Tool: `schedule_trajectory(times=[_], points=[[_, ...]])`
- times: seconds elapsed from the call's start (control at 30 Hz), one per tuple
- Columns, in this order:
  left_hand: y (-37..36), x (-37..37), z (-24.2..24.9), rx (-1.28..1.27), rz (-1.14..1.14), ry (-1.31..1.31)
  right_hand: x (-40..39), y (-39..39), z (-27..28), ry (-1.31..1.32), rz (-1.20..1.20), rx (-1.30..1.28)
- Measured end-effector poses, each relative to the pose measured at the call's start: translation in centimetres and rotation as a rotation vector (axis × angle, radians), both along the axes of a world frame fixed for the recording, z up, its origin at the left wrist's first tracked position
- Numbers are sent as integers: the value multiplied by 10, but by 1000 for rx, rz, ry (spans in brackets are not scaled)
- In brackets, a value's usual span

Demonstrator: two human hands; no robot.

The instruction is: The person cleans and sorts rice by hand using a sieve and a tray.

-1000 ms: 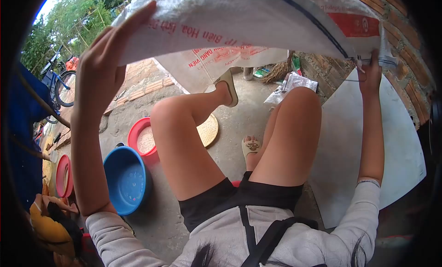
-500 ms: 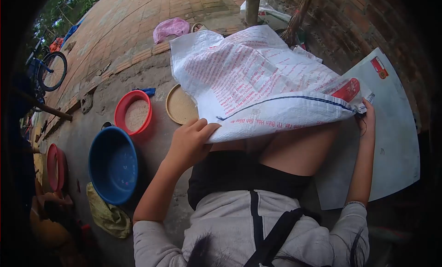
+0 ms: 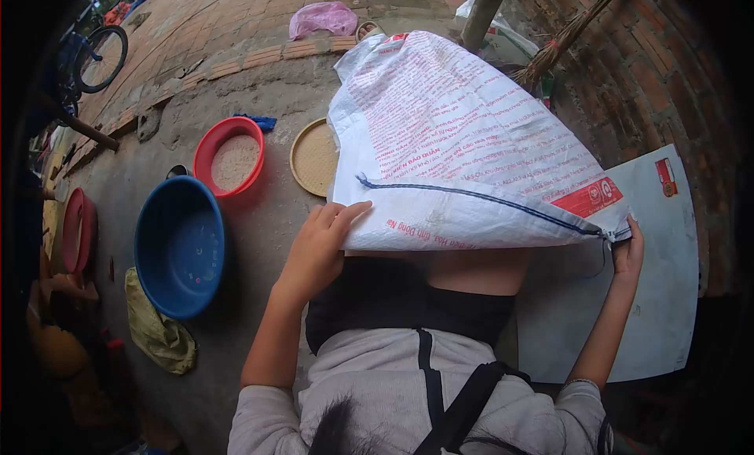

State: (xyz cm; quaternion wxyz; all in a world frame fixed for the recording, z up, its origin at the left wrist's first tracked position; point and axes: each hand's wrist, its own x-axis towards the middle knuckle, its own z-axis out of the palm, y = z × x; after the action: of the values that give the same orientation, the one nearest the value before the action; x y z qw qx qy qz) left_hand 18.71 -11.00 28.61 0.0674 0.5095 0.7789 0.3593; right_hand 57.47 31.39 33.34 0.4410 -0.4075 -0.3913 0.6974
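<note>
A white woven sack [image 3: 463,133] with red print is spread over my knees, its seamed end toward me. Dark blue stitching [image 3: 479,192] crosses that end, with a loose thread hanging at its right. My left hand [image 3: 318,247] is closed on the sack's near left corner, thumb lying on top. At the near right corner, my right hand [image 3: 627,247] pinches the sack beside the end of the stitching. The sack's underside is hidden.
On the left stand a blue basin [image 3: 181,247], a red basin [image 3: 229,157] holding pale grain and another red basin [image 3: 79,231]. A round woven tray [image 3: 302,158] lies partly under the sack. A pale sheet [image 3: 628,321] lies at right, near a brick wall [image 3: 660,86].
The sack has been pulled flatter and straighter, with its printed face more fully spread. My right hand has come lower with its corner. The whole view has shifted somewhat.
</note>
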Motion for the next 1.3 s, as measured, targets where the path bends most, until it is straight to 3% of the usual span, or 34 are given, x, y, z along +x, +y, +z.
schedule_trajectory(times=[0.2, 0.27, 0.43, 0.53, 0.6, 0.77, 0.83, 0.87, 0.9, 0.97, 1.0, 1.13, 1.3], points=[[-8, -34, -20, 181, 177, 127, -44, -20, -82, -10, 121, 35], [-2, -35, -21, 200, 214, 112, -29, -8, -110, 48, 71, -211], [-15, -34, -49, 203, 192, 136, -11, -56, -121, 94, -16, -270], [-25, -16, -63, 166, 248, 140, 18, -67, -180, 60, 79, -291], [-32, -3, -69, 161, 253, 103, 33, -67, -226, 191, 119, -472], [-52, 7, -67, 97, 245, 39, 28, -63, -228, 57, 28, -514], [-57, 8, -62, 115, 238, 49, 31, -62, -202, 102, 23, -507], [-59, 8, -56, 119, 222, 46, -1, -82, -161, 24, -104, -488], [-61, 10, -52, 121, 206, 40, 10, -88, -160, 30, -107, -481], [-66, 15, -50, 140, 221, 17, 38, -95, -164, 486, 138, -389], [-69, 16, -48, 152, 238, -9, 16, -111, -136, 327, -109, -506], [-66, 11, -47, 141, 203, 68, 24, -100, -186, 256, -117, -508], [-64, 20, -32, 180, 240, 92, 13, -105, -209, 219, -122, -476]])
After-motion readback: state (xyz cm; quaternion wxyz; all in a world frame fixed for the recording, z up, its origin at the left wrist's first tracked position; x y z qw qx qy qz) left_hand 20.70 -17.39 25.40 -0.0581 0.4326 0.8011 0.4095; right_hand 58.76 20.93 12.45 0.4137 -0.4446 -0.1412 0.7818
